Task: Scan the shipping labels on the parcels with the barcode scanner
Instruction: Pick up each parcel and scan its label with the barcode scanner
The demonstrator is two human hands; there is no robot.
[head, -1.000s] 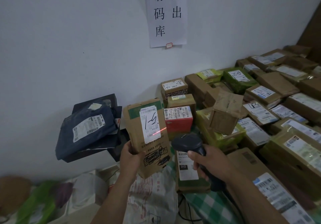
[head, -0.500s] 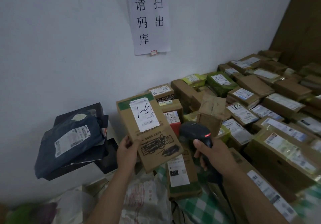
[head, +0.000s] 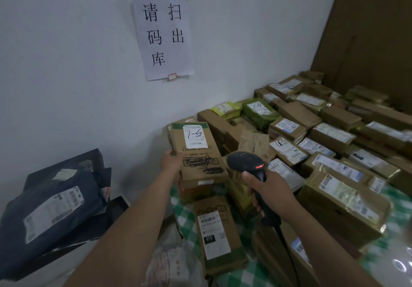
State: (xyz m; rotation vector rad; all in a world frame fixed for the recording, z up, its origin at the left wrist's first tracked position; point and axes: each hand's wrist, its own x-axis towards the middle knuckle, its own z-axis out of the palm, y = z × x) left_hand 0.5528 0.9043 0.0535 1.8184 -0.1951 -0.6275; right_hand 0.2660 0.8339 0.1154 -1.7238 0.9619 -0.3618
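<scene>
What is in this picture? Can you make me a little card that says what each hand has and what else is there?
Left hand: holds the brown box by its left edge
Box label: white, with "1-5" written by hand, facing the camera
Right hand: grips the black scanner
Scanner light: small red glow on its head
Nearby: box marked 010 on green checked cloth
Right side: many labelled parcels
Left side: dark blue bag
Wall: paper sign
</scene>
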